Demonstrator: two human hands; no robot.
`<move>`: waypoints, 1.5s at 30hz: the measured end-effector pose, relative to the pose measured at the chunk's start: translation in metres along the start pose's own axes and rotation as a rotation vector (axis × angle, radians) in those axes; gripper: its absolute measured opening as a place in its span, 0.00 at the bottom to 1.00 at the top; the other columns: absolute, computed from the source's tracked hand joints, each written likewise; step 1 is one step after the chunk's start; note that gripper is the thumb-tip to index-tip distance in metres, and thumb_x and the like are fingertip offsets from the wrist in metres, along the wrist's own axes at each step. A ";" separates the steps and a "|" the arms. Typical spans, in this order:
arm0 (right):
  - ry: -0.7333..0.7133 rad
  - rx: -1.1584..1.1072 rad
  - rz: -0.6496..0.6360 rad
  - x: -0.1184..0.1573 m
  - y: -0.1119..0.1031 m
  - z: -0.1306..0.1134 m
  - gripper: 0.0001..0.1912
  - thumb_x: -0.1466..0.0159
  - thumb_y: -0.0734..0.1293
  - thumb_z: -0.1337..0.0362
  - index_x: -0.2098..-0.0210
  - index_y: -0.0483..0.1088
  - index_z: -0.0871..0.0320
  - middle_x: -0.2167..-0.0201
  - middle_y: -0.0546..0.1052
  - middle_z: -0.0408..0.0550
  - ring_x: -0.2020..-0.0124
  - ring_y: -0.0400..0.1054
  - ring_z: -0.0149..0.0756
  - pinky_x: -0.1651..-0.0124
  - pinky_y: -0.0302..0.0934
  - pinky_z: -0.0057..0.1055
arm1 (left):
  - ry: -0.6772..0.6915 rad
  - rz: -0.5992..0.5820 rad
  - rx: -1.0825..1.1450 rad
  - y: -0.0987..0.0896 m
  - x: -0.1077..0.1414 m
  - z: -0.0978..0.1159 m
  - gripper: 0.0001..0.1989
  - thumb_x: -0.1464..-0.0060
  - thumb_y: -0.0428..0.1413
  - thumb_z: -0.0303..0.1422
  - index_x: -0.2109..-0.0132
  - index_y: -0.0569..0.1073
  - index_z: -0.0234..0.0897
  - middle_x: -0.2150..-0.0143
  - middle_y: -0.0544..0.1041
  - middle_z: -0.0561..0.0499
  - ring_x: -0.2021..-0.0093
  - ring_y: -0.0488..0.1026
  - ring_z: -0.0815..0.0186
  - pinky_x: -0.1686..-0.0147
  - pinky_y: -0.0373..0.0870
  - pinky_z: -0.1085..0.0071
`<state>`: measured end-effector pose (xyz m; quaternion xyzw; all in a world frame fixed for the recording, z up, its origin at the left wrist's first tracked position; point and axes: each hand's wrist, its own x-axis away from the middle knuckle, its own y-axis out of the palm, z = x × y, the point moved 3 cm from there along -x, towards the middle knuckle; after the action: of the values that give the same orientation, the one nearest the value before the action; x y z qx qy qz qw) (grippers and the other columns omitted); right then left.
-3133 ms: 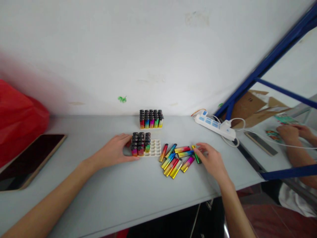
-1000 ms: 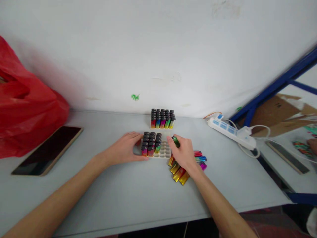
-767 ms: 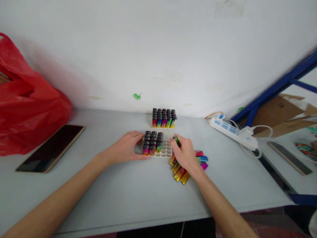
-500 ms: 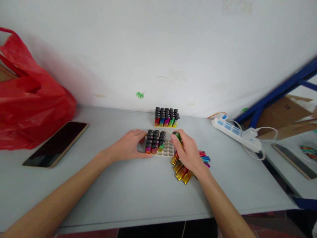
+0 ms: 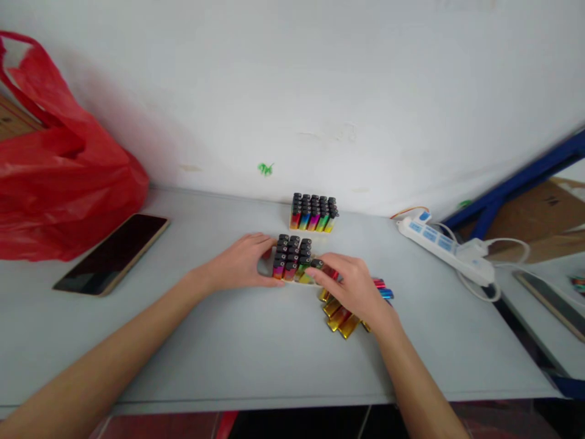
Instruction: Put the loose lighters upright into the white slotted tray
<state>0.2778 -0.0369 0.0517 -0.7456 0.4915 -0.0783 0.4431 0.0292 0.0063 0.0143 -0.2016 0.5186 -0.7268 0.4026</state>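
A white tray [image 5: 292, 281] with round holes stands in front of me, its left part filled with upright black-topped lighters [image 5: 289, 259]. My left hand [image 5: 247, 262] grips the tray's left side, thumb at the front corner and fingers curled behind. Between the thumb and fingers of my right hand [image 5: 350, 280] is a green lighter [image 5: 306, 275], tilted over the front of the green row. That hand hides most of the tray's right part. Beneath and beside it lies a pile of loose shiny lighters [image 5: 340, 320], gold, red and blue.
Behind the tray, a second block of upright coloured lighters [image 5: 314, 214] stands near the wall. A phone [image 5: 112, 256] and a red plastic bag [image 5: 68, 177] are at the left. On the right lies a white power strip [image 5: 445, 251] with cables, beside a blue frame [image 5: 516, 189].
My right hand has brought the green lighter left and down, from the tray's back right to the front of the green row. My left hand keeps its place on the tray. The view has shifted slightly.
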 end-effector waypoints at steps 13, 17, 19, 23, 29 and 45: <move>-0.055 0.058 -0.081 -0.003 0.005 -0.001 0.21 0.22 0.64 0.50 0.68 0.71 0.56 0.70 0.76 0.45 0.68 0.69 0.36 0.62 0.60 0.31 | -0.003 0.006 0.007 -0.003 0.000 0.002 0.32 0.47 0.66 0.60 0.48 0.76 0.40 0.49 0.82 0.44 0.47 0.78 0.49 0.43 0.71 0.58; -0.057 0.027 -0.111 -0.004 0.011 0.001 0.23 0.23 0.64 0.47 0.68 0.72 0.56 0.71 0.77 0.44 0.70 0.69 0.34 0.64 0.59 0.30 | -0.021 -0.011 0.027 -0.003 -0.001 0.001 0.34 0.49 0.66 0.61 0.47 0.76 0.39 0.48 0.82 0.42 0.46 0.78 0.46 0.42 0.71 0.55; -0.014 0.108 -0.093 -0.006 0.014 0.003 0.26 0.24 0.65 0.44 0.71 0.72 0.56 0.73 0.77 0.45 0.71 0.68 0.35 0.64 0.58 0.31 | -0.032 -0.019 0.033 -0.004 -0.001 0.001 0.35 0.50 0.66 0.62 0.47 0.75 0.38 0.47 0.81 0.41 0.45 0.78 0.45 0.42 0.71 0.54; 0.108 0.132 -0.110 -0.005 0.013 0.008 0.32 0.28 0.66 0.38 0.77 0.71 0.56 0.77 0.77 0.45 0.74 0.67 0.34 0.66 0.55 0.31 | -0.033 -0.020 0.022 -0.005 -0.002 0.001 0.31 0.48 0.66 0.60 0.50 0.76 0.39 0.50 0.82 0.43 0.49 0.78 0.48 0.46 0.73 0.56; 0.248 -0.100 0.059 0.002 -0.014 0.016 0.41 0.21 0.54 0.40 0.83 0.67 0.56 0.85 0.70 0.42 0.80 0.64 0.29 0.66 0.58 0.30 | -0.025 -0.016 0.000 -0.003 -0.004 -0.003 0.30 0.49 0.65 0.60 0.57 0.75 0.39 0.54 0.81 0.43 0.53 0.77 0.50 0.50 0.73 0.56; 0.358 0.102 0.040 0.096 -0.080 0.081 0.18 0.30 0.71 0.50 0.48 0.83 0.52 0.47 0.80 0.55 0.50 0.77 0.45 0.55 0.74 0.39 | -0.042 -0.013 0.013 -0.001 -0.004 -0.002 0.41 0.51 0.63 0.65 0.44 0.76 0.37 0.47 0.82 0.40 0.46 0.78 0.45 0.42 0.70 0.54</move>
<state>0.4248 -0.0568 0.0319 -0.6864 0.5726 -0.2256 0.3874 0.0298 0.0112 0.0149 -0.2175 0.5040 -0.7283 0.4102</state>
